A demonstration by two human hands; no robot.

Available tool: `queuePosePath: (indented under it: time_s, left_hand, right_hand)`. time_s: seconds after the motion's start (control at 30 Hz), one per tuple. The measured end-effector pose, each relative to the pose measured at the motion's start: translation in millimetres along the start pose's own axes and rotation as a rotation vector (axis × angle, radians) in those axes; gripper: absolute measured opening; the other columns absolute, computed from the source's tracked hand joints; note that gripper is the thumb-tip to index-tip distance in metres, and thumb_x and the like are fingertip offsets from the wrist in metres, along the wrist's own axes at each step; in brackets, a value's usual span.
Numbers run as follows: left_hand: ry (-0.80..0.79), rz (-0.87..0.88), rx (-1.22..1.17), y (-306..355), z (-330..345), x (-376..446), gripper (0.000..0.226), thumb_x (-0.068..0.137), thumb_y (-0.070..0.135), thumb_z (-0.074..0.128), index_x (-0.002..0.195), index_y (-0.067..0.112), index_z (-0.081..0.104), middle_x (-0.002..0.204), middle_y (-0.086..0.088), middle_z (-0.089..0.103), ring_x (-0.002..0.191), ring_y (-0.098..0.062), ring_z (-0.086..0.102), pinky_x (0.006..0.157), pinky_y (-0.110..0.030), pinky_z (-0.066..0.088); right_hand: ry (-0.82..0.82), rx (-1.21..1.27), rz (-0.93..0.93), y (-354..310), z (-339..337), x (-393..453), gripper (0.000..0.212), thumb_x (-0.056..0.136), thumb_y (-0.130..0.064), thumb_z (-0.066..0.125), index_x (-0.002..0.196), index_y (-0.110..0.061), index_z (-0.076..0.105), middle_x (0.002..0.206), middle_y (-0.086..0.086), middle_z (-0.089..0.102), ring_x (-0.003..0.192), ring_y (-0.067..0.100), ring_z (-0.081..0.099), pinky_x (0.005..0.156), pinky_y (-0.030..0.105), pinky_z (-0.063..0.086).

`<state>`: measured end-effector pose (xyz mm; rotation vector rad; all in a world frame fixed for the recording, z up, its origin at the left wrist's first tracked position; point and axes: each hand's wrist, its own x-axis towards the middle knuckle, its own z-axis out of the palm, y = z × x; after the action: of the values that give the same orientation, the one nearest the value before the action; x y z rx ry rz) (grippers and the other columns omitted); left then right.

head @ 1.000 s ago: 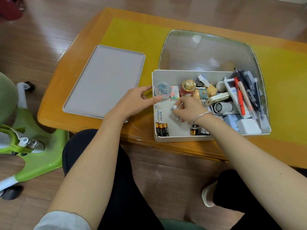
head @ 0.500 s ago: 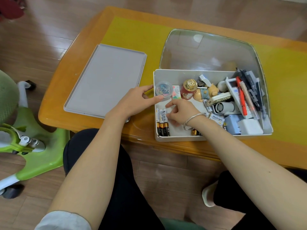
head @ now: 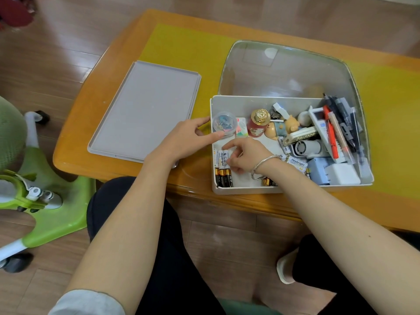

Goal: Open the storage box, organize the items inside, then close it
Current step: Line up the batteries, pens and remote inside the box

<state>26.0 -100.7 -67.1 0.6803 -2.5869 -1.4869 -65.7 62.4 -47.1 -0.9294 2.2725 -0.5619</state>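
Storage box sat open at right centre of frame, grey lid lying apart to its left.
Right hand pinched a white battery against the row; left hand, fingers straight, steadied the box rim. Risk: a nudge could scatter the aligned batteries.

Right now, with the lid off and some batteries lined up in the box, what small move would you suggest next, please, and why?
Probably fetch the loose white battery lying behind the right hand and lay it beside the batteries lined up at the box's left wall. The right hand's fingers rest on that row, while the left hand touches the clear round tub, seemingly steadying it.
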Motion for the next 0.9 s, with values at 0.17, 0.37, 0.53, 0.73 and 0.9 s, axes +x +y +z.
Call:
queuePosePath:
  time_s: [0.17, 0.37, 0.53, 0.73, 0.9]
  left_hand:
    - [-0.007, -0.003, -0.007, 1, -1, -1, 0.109, 0.049, 0.096, 0.044, 0.141, 0.037, 0.043, 0.091, 0.005, 0.070, 0.084, -0.009, 0.065, 0.061, -0.017, 0.044]
    - [-0.015, -0.011, -0.002, 2, 0, -2, 0.105, 0.054, 0.091, 0.046, 0.143, 0.035, 0.041, 0.089, 0.007, 0.069, 0.085, -0.009, 0.064, 0.059, -0.015, 0.040]
    - [-0.020, -0.025, 0.001, 3, -1, -2, 0.102, 0.057, 0.086, 0.048, 0.144, 0.034, 0.039, 0.090, 0.005, 0.069, 0.087, -0.010, 0.063, 0.059, -0.015, 0.038]
    - [-0.022, -0.028, -0.004, 3, 0, -2, 0.097, 0.060, 0.084, 0.049, 0.143, 0.035, 0.040, 0.093, 0.004, 0.069, 0.086, -0.010, 0.063, 0.059, -0.016, 0.040]
    - [-0.016, -0.028, 0.005, 4, 0, -2, 0.099, 0.059, 0.085, 0.048, 0.143, 0.035, 0.040, 0.093, 0.008, 0.068, 0.086, -0.008, 0.063, 0.058, -0.015, 0.038]
  right_hand:
    - [-0.039, -0.013, -0.043, 1, -13, -5, 0.044, 0.086, -0.013, 0.065, 0.127, -0.021, 0.054, 0.085, 0.008, 0.071, 0.075, 0.017, 0.067, 0.073, 0.031, 0.057]
    - [0.010, -0.067, -0.001, 16, -40, -20, 0.021, 0.085, -0.019, 0.068, 0.106, -0.017, 0.067, 0.076, 0.007, 0.068, 0.057, 0.009, 0.063, 0.048, 0.021, 0.052]
    - [-0.009, -0.203, 0.055, 35, -56, -33, 0.024, 0.080, -0.019, 0.073, 0.104, -0.019, 0.069, 0.072, -0.006, 0.064, 0.060, 0.005, 0.057, 0.049, 0.009, 0.042]
    - [-0.095, -0.391, 0.131, 47, -51, -39, 0.042, 0.078, -0.023, 0.074, 0.118, -0.019, 0.060, 0.086, -0.009, 0.059, 0.074, 0.006, 0.052, 0.066, 0.017, 0.039]
    - [-0.079, -0.435, 0.170, 47, -44, -33, 0.043, 0.076, -0.034, 0.075, 0.111, -0.017, 0.059, 0.090, -0.005, 0.052, 0.085, 0.013, 0.051, 0.076, 0.025, 0.044]
